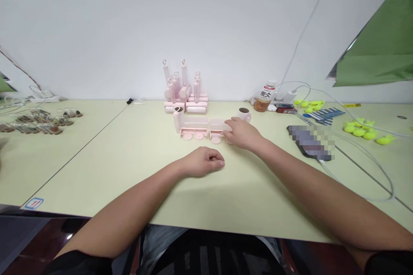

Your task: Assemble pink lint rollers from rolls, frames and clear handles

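My right hand (pixel 243 133) reaches over the right end of an open pink box with a clear lid (pixel 217 133), its fingers apart and pointing left. Whether the fingertips touch the box I cannot tell. A second open pink box (pixel 193 132) stands just left of it. Small round pink discs (pixel 199 136) lie along the front of both boxes. My left hand (pixel 204 161) rests on the table nearer to me, fingers curled in, with nothing visible in them. White-pink cylinders flank the boxes: an upright one (pixel 177 121) on the left and an open-topped cup (pixel 244 114) behind my right hand.
Pink boxes and tubes with loops (pixel 186 94) are stacked against the wall. A drink bottle (pixel 265 96), a phone (pixel 308 142) on a white cable and yellow-green figures (pixel 368 131) are on the right. Several clear-wrapped items (pixel 38 121) lie far left.
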`<act>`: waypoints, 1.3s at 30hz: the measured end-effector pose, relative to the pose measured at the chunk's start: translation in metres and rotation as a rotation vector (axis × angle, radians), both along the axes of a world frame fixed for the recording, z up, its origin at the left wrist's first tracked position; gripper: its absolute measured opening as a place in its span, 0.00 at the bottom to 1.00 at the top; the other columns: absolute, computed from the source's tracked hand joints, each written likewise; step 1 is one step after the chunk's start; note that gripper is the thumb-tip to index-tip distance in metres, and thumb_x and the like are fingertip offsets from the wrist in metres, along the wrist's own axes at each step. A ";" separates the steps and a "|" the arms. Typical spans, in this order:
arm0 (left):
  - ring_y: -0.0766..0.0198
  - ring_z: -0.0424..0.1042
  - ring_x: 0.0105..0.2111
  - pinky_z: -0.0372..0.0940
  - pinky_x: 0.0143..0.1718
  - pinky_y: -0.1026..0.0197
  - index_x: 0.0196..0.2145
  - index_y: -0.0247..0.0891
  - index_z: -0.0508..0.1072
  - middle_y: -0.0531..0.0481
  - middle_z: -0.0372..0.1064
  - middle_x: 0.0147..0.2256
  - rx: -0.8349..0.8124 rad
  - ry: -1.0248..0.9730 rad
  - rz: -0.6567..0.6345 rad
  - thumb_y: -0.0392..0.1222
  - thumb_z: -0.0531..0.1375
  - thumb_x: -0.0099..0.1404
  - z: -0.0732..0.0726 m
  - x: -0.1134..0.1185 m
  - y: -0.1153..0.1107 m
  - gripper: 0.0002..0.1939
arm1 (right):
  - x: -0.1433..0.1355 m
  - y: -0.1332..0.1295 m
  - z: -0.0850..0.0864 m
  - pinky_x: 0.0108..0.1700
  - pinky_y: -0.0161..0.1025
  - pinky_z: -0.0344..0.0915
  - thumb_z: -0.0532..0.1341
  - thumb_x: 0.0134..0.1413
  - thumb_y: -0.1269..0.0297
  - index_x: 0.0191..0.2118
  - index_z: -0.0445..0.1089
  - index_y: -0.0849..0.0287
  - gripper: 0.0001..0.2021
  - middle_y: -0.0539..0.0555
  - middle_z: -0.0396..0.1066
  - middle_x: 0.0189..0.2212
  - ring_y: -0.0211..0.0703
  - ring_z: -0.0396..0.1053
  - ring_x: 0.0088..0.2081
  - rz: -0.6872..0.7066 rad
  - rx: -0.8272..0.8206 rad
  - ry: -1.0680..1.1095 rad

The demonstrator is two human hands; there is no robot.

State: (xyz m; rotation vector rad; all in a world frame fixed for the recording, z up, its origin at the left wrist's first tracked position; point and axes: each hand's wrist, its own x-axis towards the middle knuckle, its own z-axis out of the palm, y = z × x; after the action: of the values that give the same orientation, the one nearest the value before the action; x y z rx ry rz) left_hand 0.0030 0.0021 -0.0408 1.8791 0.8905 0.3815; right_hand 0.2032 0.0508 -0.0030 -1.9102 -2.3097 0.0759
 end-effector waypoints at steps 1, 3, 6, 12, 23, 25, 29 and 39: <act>0.68 0.61 0.26 0.57 0.27 0.65 0.38 0.37 0.74 0.54 0.64 0.28 0.000 0.001 -0.002 0.52 0.58 0.63 0.000 0.000 0.000 0.16 | -0.001 0.000 -0.001 0.46 0.48 0.66 0.51 0.62 0.58 0.58 0.66 0.62 0.23 0.65 0.66 0.56 0.60 0.68 0.52 -0.001 -0.009 -0.013; 0.68 0.61 0.27 0.57 0.27 0.66 0.38 0.37 0.74 0.54 0.65 0.28 0.001 0.002 -0.004 0.52 0.58 0.63 0.000 0.001 0.000 0.15 | -0.004 -0.001 -0.002 0.45 0.47 0.65 0.51 0.63 0.58 0.57 0.67 0.62 0.22 0.66 0.66 0.56 0.59 0.68 0.52 0.002 -0.026 -0.029; 0.69 0.62 0.27 0.57 0.27 0.66 0.38 0.37 0.75 0.54 0.65 0.28 0.003 0.002 -0.006 0.51 0.58 0.63 0.001 0.001 0.000 0.15 | -0.008 -0.002 -0.004 0.46 0.47 0.65 0.50 0.63 0.58 0.56 0.67 0.63 0.22 0.67 0.64 0.58 0.60 0.67 0.53 -0.002 -0.036 -0.038; 0.68 0.61 0.26 0.57 0.27 0.66 0.38 0.37 0.75 0.53 0.65 0.28 0.011 0.001 -0.005 0.52 0.58 0.63 0.000 0.000 0.001 0.15 | -0.010 -0.001 -0.006 0.48 0.50 0.64 0.51 0.62 0.58 0.57 0.66 0.64 0.23 0.68 0.63 0.59 0.62 0.67 0.55 0.005 -0.042 -0.042; 0.68 0.62 0.27 0.58 0.27 0.65 0.39 0.37 0.74 0.53 0.66 0.29 -0.001 0.004 -0.013 0.52 0.58 0.63 0.000 0.000 0.000 0.16 | -0.008 -0.010 -0.006 0.47 0.51 0.65 0.52 0.63 0.60 0.55 0.67 0.63 0.20 0.68 0.64 0.56 0.63 0.65 0.55 0.021 0.031 -0.087; 0.68 0.62 0.27 0.58 0.28 0.65 0.39 0.38 0.74 0.54 0.66 0.28 0.014 0.002 -0.019 0.51 0.58 0.63 0.001 0.000 0.000 0.15 | -0.009 -0.023 -0.011 0.50 0.52 0.64 0.53 0.63 0.61 0.56 0.66 0.63 0.20 0.68 0.61 0.59 0.63 0.61 0.58 0.088 0.098 -0.105; 0.68 0.59 0.26 0.56 0.28 0.65 0.33 0.36 0.73 0.55 0.63 0.26 0.062 -0.002 -0.061 0.49 0.57 0.64 0.003 0.001 -0.001 0.13 | -0.012 -0.044 -0.025 0.55 0.49 0.60 0.53 0.63 0.66 0.55 0.66 0.66 0.18 0.67 0.64 0.58 0.58 0.61 0.57 0.315 0.091 -0.087; 0.68 0.61 0.28 0.57 0.29 0.65 0.36 0.37 0.74 0.53 0.66 0.28 0.052 -0.026 -0.075 0.46 0.57 0.63 0.004 -0.001 0.000 0.11 | -0.011 -0.043 -0.039 0.54 0.51 0.60 0.51 0.66 0.65 0.53 0.66 0.68 0.16 0.69 0.67 0.54 0.59 0.63 0.55 0.385 -0.002 -0.043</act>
State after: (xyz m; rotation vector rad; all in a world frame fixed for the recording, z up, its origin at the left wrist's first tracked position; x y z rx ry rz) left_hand 0.0024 0.0017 -0.0366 1.9448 0.7968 0.3861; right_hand 0.1922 0.0081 -0.0422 -1.4542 -2.6738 0.0781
